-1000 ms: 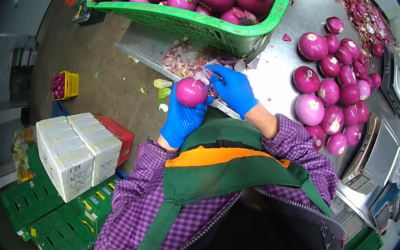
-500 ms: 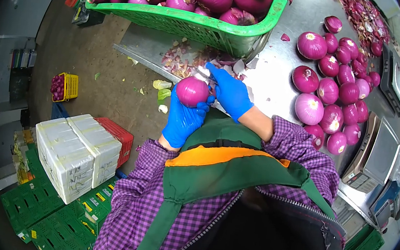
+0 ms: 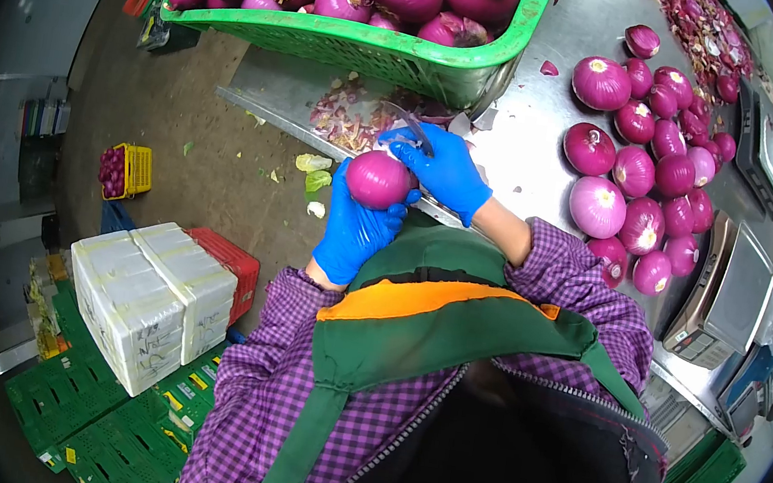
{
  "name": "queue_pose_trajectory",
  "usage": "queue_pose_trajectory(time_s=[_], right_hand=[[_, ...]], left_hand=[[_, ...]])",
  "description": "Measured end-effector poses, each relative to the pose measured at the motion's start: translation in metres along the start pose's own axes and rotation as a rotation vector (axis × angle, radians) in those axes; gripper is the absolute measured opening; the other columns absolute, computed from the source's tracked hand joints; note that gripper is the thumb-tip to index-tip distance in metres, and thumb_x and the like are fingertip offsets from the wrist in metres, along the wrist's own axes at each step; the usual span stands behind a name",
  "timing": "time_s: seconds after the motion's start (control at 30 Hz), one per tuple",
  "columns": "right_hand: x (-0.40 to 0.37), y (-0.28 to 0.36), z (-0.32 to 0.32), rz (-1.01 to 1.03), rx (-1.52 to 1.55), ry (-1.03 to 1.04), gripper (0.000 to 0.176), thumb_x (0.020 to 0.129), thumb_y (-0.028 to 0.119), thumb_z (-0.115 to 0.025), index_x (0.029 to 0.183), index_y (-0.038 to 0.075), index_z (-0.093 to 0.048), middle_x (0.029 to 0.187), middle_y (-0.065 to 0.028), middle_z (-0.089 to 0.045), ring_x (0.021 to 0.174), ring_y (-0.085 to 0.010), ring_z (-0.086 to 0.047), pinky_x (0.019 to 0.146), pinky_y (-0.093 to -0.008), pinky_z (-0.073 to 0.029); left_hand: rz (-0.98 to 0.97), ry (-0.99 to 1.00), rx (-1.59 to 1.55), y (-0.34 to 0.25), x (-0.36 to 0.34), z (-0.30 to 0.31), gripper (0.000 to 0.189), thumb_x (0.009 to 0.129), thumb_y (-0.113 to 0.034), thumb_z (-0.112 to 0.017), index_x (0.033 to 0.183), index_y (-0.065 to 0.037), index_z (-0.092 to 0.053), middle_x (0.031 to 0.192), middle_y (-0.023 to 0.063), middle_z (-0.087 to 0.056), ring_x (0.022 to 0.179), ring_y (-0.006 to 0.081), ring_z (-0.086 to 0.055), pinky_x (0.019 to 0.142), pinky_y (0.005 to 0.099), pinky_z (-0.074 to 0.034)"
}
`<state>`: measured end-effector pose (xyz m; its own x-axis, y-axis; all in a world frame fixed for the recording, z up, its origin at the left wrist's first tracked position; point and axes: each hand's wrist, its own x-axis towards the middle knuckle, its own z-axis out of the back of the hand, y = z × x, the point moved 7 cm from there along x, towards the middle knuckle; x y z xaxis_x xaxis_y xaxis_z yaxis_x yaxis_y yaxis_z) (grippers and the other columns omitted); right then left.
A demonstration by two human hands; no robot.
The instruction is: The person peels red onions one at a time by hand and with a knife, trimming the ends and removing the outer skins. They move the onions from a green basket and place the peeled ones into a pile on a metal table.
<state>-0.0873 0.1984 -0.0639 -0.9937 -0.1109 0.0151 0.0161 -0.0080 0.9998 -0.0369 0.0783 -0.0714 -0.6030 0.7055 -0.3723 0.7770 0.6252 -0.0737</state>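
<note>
In a blue glove, my left hand point(image 3: 355, 228) cups a large red onion point(image 3: 378, 181) from below, fingers wrapped round its right side. My right hand point(image 3: 448, 172), gloved too, is closed round a small knife point(image 3: 410, 127) just above the onion's upper right. The knife's blade points up and left, over the table edge. Beneath and beyond the hands, loose onion skins point(image 3: 353, 122) lie on the metal table point(image 3: 537, 115).
A green crate point(image 3: 353, 40) heaped with red onions stands ahead. Peeled onions point(image 3: 650, 177) cover the table's right side, with scales point(image 3: 723, 293) beyond. White foam boxes point(image 3: 148, 299) and green crates point(image 3: 108, 429) sit low at the left.
My right hand has turned and drawn back slightly over the onion, so the knife blade now shows more clearly. The left hand still holds the onion, shifted a little.
</note>
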Motion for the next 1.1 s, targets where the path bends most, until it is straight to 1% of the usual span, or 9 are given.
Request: queue_pose_trajectory(time_s=[0.03,0.1,0.23,0.3,0.6,0.77,0.83,0.97,1.1], right_hand=[[0.004,-0.007,0.001,0.000,0.000,0.000,0.042,0.088,0.026,-0.064,0.122,0.003,-0.059,0.104,-0.0168,-0.067,0.080,-0.0198,-0.064,0.077,-0.0314,-0.051],[0.006,-0.024,0.009,-0.094,-0.129,-0.072,0.041,0.088,0.025,-0.063,0.123,0.005,-0.058,0.111,-0.0155,-0.066,0.086,-0.0240,-0.067,0.077,-0.0338,-0.051],[-0.006,-0.005,0.022,-0.036,-0.321,-0.115,0.039,0.086,0.020,-0.062,0.124,0.009,-0.059,0.113,-0.0147,-0.065,0.093,-0.0288,-0.067,0.077,-0.0365,-0.052],[-0.020,0.015,0.023,-0.134,-0.336,-0.079,0.041,0.085,0.018,-0.061,0.125,0.014,-0.058,0.116,-0.0157,-0.064,0.097,-0.0301,-0.065,0.079,-0.0369,-0.052],[-0.024,0.022,0.019,-0.129,0.057,-0.053,0.029,0.090,0.023,-0.063,0.113,0.006,-0.063,0.099,-0.0119,-0.063,0.086,-0.0186,-0.063,0.070,-0.0331,-0.049],[-0.020,0.000,0.025,-0.065,-0.029,-0.144,0.018,0.085,0.017,-0.061,0.095,0.004,-0.068,0.078,-0.0114,-0.067,0.076,-0.0201,-0.067,0.069,-0.0324,-0.052],[-0.034,-0.021,0.026,-0.586,0.012,0.060,0.037,0.086,0.030,-0.060,0.113,0.004,-0.060,0.076,-0.0137,-0.066,0.071,-0.0234,-0.066,0.067,-0.0365,-0.052],[-0.048,-0.088,0.026,-0.025,-0.242,-0.050,0.040,0.085,0.032,-0.063,0.116,0.007,-0.060,0.099,-0.0155,-0.065,0.082,-0.0224,-0.064,0.073,-0.0359,-0.053],[-0.090,-0.102,0.012,-0.697,0.062,0.350,0.026,0.084,0.019,-0.063,0.106,0.005,-0.063,0.090,-0.0103,-0.066,0.080,-0.0216,-0.062,0.075,-0.0365,-0.051]], left_hand=[[0.000,0.000,0.000,0.001,0.001,0.013,0.060,0.092,-0.049,-0.047,0.130,-0.003,-0.041,0.121,0.0200,-0.054,0.107,0.0300,-0.059,0.078,0.0309,-0.057],[-0.359,-0.433,1.224,-0.030,-0.008,0.054,0.062,0.092,-0.050,-0.044,0.133,-0.002,-0.040,0.123,0.0202,-0.054,0.111,0.0293,-0.057,0.083,0.0352,-0.055],[-0.008,0.102,0.064,0.001,-0.013,-0.026,0.065,0.088,-0.044,-0.052,0.137,-0.003,-0.037,0.128,0.0184,-0.051,0.115,0.0289,-0.055,0.092,0.0419,-0.051],[-0.270,-0.218,0.565,-0.016,-0.019,-0.005,0.071,0.082,-0.050,-0.057,0.137,-0.008,-0.040,0.133,0.0148,-0.048,0.122,0.0293,-0.049,0.099,0.0410,-0.044],[-0.530,-0.157,1.176,-0.040,-0.018,-0.036,0.080,0.066,-0.010,-0.077,0.137,-0.006,-0.038,0.137,0.0110,-0.043,0.127,0.0251,-0.043,0.108,0.0374,-0.036],[-0.524,-0.196,1.476,-0.035,-0.018,-0.047,0.084,0.061,-0.017,-0.083,0.133,-0.007,-0.043,0.132,0.0107,-0.047,0.121,0.0248,-0.048,0.104,0.0383,-0.041],[-0.468,-0.102,1.260,-0.022,-0.014,-0.053,0.090,0.057,-0.024,-0.085,0.134,-0.006,-0.043,0.131,0.0113,-0.048,0.121,0.0258,-0.048,0.101,0.0387,-0.044],[-0.253,0.053,1.075,0.016,0.034,-0.079,0.090,0.059,-0.025,-0.084,0.135,-0.006,-0.041,0.132,0.0118,-0.048,0.122,0.0263,-0.048,0.101,0.0400,-0.044],[-0.197,0.247,1.397,0.073,0.112,-0.118,0.084,0.067,-0.019,-0.082,0.137,-0.006,-0.039,0.133,0.0120,-0.046,0.121,0.0254,-0.050,0.100,0.0403,-0.045]])
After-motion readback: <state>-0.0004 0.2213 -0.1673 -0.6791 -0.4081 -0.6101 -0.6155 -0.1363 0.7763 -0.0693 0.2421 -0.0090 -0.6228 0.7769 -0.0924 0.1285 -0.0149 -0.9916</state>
